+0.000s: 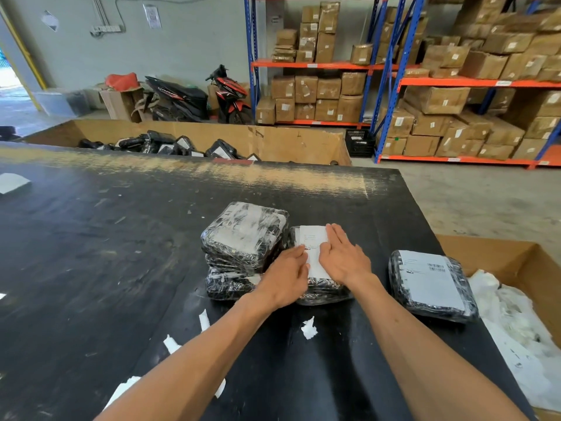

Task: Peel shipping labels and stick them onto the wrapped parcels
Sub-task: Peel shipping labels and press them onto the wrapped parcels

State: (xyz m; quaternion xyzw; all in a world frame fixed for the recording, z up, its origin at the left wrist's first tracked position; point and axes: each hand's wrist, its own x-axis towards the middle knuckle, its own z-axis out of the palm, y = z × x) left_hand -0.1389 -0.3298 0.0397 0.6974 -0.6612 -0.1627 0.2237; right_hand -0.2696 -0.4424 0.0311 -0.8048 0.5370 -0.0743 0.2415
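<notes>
Both forearms reach forward over the black table [91, 238]. Left hand [285, 278] and right hand [343, 256] lie palm-down, fingers straight and together, pressing a white shipping label [312, 241] flat onto a black wrapped parcel [321, 291]. Label shows between and under the fingertips. Parcel sits mid-table, just beside a stack of unlabelled parcels [243, 247]; a labelled parcel [431, 284] lies to the right.

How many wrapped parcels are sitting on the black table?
5, perhaps more hidden: one under both hands, one labelled to its right, and a stack of about three to its left.
</notes>
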